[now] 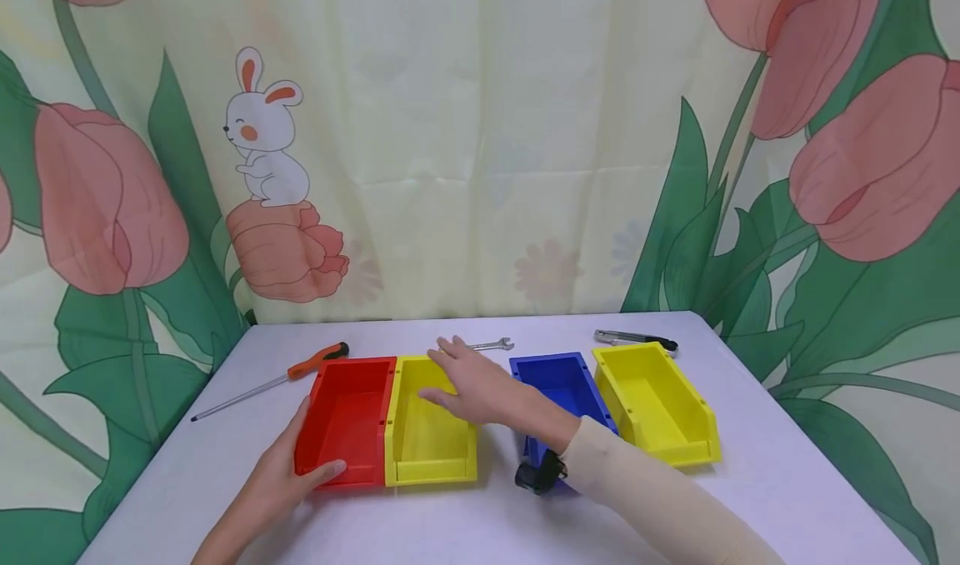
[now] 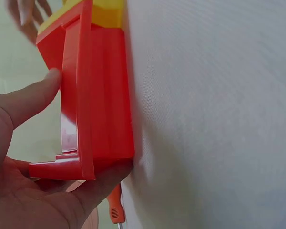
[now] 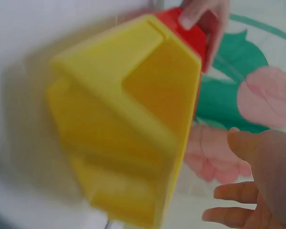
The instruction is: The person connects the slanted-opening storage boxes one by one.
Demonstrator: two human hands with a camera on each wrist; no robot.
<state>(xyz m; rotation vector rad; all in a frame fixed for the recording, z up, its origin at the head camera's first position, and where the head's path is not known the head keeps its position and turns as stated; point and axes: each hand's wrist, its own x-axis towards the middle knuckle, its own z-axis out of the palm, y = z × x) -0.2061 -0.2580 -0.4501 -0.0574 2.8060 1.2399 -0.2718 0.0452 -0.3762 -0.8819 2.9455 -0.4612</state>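
Observation:
My left hand holds a red plastic bin from its left side. In the left wrist view its thumb lies over the bin's front opening and its fingers reach along the outer side. Against the red bin's right side stands a yellow bin. Above that yellow bin is my right hand, its fingers spread and nothing in its grasp. The right wrist view shows the same yellow bin blurred, with the right hand beside it.
A blue bin, partly hidden by the right forearm, stands beside another yellow bin at the right. Behind the bins lie a wrench and a metal tool with a black end. An orange-handled screwdriver lies at the left.

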